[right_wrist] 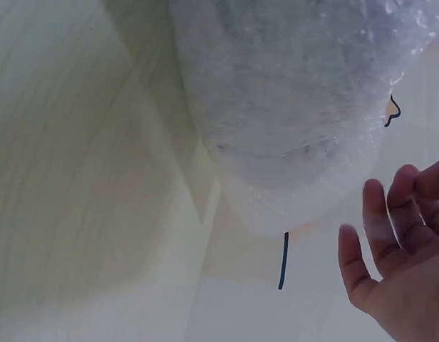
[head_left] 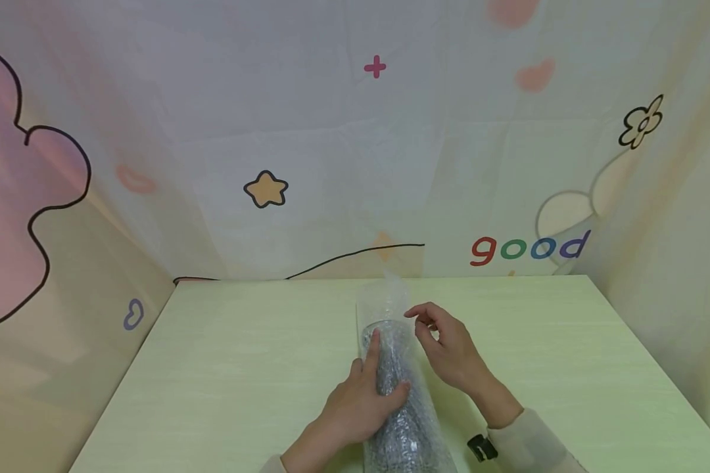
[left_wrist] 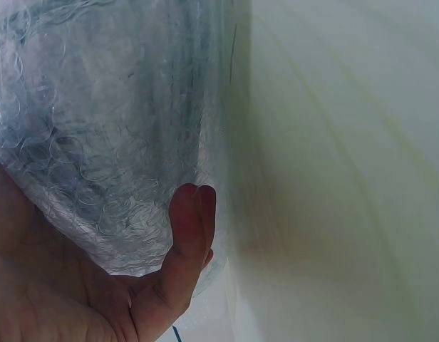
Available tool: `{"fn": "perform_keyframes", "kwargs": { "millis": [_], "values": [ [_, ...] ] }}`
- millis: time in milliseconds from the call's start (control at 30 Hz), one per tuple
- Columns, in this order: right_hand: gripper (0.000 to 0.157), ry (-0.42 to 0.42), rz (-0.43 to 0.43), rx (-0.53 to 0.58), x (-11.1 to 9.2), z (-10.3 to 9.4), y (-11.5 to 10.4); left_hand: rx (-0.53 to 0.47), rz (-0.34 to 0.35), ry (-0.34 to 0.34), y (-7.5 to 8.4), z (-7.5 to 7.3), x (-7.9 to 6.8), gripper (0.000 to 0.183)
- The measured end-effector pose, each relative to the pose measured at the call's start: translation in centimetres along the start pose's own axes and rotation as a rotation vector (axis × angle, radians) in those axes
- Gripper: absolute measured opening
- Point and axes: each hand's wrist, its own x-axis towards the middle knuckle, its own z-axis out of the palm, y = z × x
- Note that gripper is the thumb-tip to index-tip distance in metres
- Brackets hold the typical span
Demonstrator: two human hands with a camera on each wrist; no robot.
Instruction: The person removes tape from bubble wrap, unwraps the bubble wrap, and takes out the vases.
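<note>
A bubble-wrapped bundle [head_left: 411, 430] runs up from the bottom edge of the frame at centre, over a pale table [head_left: 242, 361]; the left hand [head_left: 359, 406] holds its left side, fingers lightly curved, thumb across the top. Right of centre, the right hand [head_left: 448, 347], loosely bent, holds nothing, just beside the loose end [head_left: 381, 302]. The bundle looks soft and slippery outside, stiffer within, perhaps fragile, and seems best gripped round its broad middle
</note>
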Motion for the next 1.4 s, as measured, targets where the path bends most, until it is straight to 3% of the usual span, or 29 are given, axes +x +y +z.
{"fn": "perform_keyframes", "kwargs": {
  "millis": [233,400,500,700,867,1400],
  "values": [
    [0.026,-0.069,0.064,-0.001,-0.2,0.7,0.1,-0.011,-0.004,-0.01,-0.1,0.1,0.0,0.091],
    [0.02,-0.089,0.099,-0.012,-0.1,0.5,0.0,-0.004,-0.003,-0.007,-0.2,0.1,0.1,0.091],
    [0.008,-0.084,0.13,0.0,0.1,0.2,0.0,0.004,-0.004,-0.01,-0.1,0.0,0.2,0.091],
    [0.037,-0.147,0.158,-0.024,0.0,1.0,-0.8,0.011,-0.003,-0.015,-0.1,0.0,0.2,0.09],
    [0.042,-0.185,0.179,-0.061,0.0,2.2,-1.3,0.005,0.003,-0.008,-0.3,0.2,0.3,0.089],
    [0.028,-0.175,0.213,-0.156,-0.1,3.0,-1.7,0.004,0.005,-0.006,-0.1,0.2,0.2,0.09]
  ]
}}
